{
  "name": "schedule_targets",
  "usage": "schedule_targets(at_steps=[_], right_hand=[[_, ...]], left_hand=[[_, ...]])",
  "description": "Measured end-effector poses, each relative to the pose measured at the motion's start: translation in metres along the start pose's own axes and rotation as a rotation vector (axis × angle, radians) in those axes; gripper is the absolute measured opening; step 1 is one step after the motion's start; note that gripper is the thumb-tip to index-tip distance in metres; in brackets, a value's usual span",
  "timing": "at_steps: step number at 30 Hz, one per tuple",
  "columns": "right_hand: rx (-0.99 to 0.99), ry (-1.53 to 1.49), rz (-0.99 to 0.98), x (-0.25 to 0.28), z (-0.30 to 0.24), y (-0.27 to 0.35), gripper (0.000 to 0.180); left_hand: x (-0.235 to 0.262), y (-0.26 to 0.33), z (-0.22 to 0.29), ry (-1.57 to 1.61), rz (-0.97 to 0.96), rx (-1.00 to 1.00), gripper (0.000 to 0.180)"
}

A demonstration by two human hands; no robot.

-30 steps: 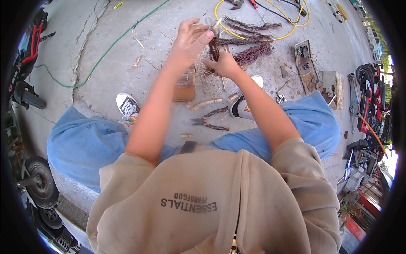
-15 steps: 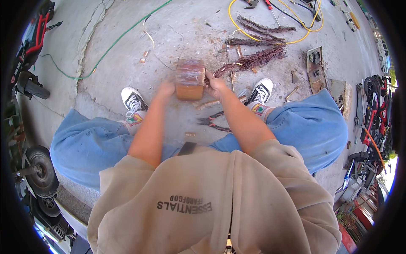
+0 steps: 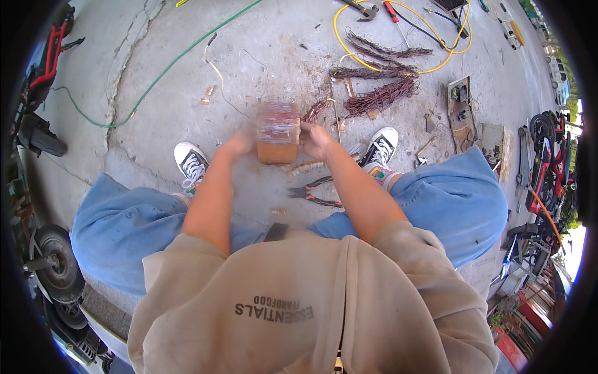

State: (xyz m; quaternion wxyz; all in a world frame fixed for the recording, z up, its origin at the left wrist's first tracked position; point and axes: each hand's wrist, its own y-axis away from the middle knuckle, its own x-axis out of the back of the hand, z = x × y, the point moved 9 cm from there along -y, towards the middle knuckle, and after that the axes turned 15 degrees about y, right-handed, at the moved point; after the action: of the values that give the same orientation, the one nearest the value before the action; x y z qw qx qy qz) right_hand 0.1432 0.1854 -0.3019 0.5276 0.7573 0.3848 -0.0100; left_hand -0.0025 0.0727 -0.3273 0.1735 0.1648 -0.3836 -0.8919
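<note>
Between my feet is a boxy wire coil (image 3: pixel 278 134), reddish-brown with pale shiny streaks on its far part and plain orange-brown on its near part. At its right side my right hand (image 3: pixel 316 142) grips it, the thumb side along the edge. My left hand (image 3: pixel 237 144) is against or just beside its left side; motion smears those fingers. Dark red wire strands (image 3: pixel 319 110) lie just beyond my right hand and run toward a larger wire bundle (image 3: pixel 383 96). Pliers (image 3: pixel 302 192) with dark handles lie spread on the concrete, partly under my right forearm.
A green hose (image 3: pixel 177 60) curves across the far left. At the far right are a yellow hose (image 3: pixel 339 34), a hammer (image 3: pixel 369 11) and a red-handled screwdriver (image 3: pixel 392 11). A rusty metal housing (image 3: pixel 461 112) lies beyond my right knee; a smaller hammer (image 3: pixel 425 149) lies nearer.
The view has shifted, so the floor and objects sit lower in the picture. The coil stays between my hands; my left hand has drawn slightly leftward from it.
</note>
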Motion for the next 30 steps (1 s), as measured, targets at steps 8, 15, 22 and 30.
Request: schedule_targets(at_steps=[8, 15, 22, 30], right_hand=[[0.086, 0.118, 0.265, 0.06, -0.054, 0.0, 0.03], [0.035, 0.346, 0.387, 0.085, -0.031, -0.032, 0.028], [-0.138, 0.111, 0.396, 0.072, -0.037, 0.005, 0.018], [-0.018, -0.155, 0.386, 0.09, 0.002, -0.024, 0.015]], left_hand=[[0.001, 0.016, 0.019, -0.208, 0.07, 0.0, 0.029], [0.022, 0.006, 0.012, -0.245, 0.212, -0.229, 0.033], [0.044, 0.011, 0.015, -0.398, 0.406, -0.457, 0.025], [0.027, 0.02, -0.016, 0.466, 0.37, 0.102, 0.042]])
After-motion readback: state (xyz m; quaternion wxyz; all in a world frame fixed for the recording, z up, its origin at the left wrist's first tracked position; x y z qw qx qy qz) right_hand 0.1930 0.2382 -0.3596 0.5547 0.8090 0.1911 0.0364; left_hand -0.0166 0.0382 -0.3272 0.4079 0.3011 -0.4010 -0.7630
